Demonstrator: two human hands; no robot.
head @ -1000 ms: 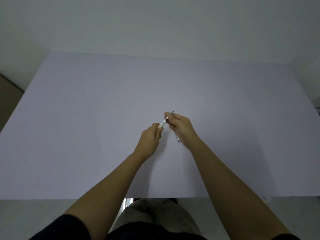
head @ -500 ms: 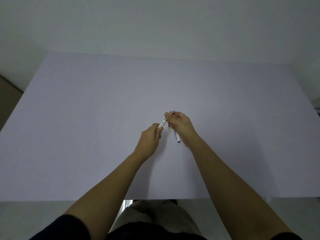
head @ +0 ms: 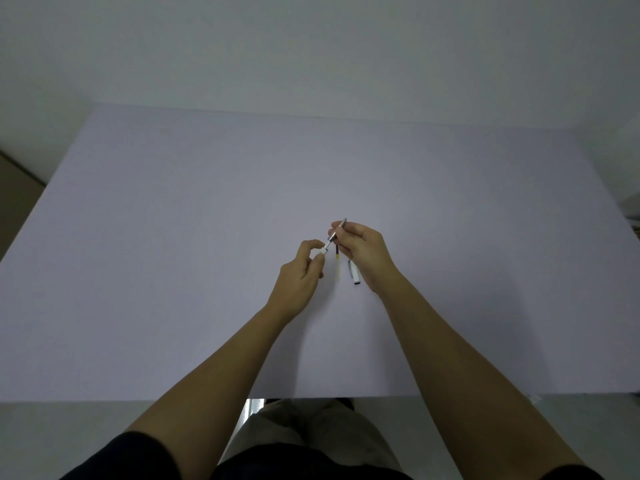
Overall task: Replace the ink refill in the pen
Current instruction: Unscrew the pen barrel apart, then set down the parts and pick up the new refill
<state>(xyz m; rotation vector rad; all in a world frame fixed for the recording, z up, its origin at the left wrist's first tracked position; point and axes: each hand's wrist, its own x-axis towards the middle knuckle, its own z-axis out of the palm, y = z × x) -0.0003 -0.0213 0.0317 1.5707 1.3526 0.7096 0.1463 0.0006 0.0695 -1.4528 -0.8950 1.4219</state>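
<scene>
Both hands meet above the middle of the pale table [head: 173, 271]. My left hand [head: 300, 275] pinches the white pen barrel [head: 323, 251] at its open end. My right hand [head: 363, 252] grips a thin grey piece [head: 337, 234] that slants up to the right, its lower end at the barrel's mouth; whether it is a refill or the pen's tip section I cannot tell. On the table between the hands lies a thin refill [head: 337, 268], dark at the far end and yellowish nearer me. A white pen cap [head: 354, 276] rests beside my right wrist.
The table's near edge [head: 138, 400] runs across the lower part of the view, with my lap below it. A plain wall stands behind the table's far edge. A small dark object [head: 635, 223] shows at the right border.
The grey piece, which was tucked by my right fingers half a second ago, now sticks out up and to the right again. My right hand has shifted slightly, uncovering the refill and cap on the table.
</scene>
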